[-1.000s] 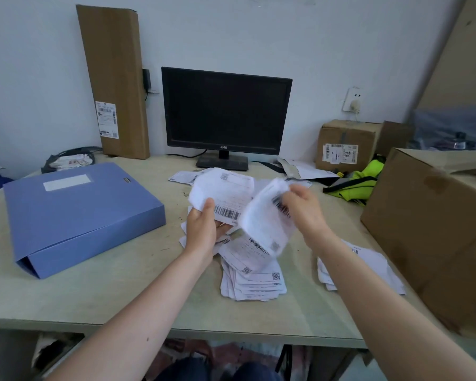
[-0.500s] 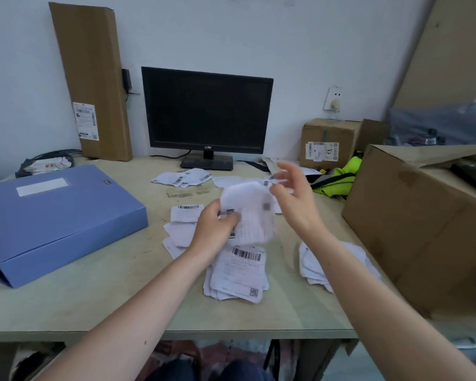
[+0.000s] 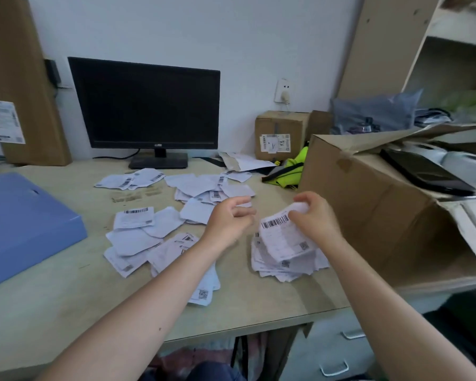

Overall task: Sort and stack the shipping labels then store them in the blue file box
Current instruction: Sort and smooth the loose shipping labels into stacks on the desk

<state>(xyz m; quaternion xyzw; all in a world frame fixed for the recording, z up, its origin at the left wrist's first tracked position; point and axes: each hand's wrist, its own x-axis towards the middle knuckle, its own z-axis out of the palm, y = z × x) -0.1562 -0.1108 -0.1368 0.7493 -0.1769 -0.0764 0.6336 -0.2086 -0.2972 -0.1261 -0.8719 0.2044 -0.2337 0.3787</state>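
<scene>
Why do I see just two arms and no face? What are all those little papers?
No machine here. A person wears a camera on their head, so you see their own arms reaching over a desk. The little white papers are shipping labels with barcodes, lying loose. The right hand pinches one label above a neater stack. The left hand is relaxed and holds nothing. A blue file box lies at the left, a dark monitor stands behind, a big cardboard box sits at the right.

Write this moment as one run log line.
right hand: holds label over stack | left hand: empty | blue file box: lies at left
</scene>
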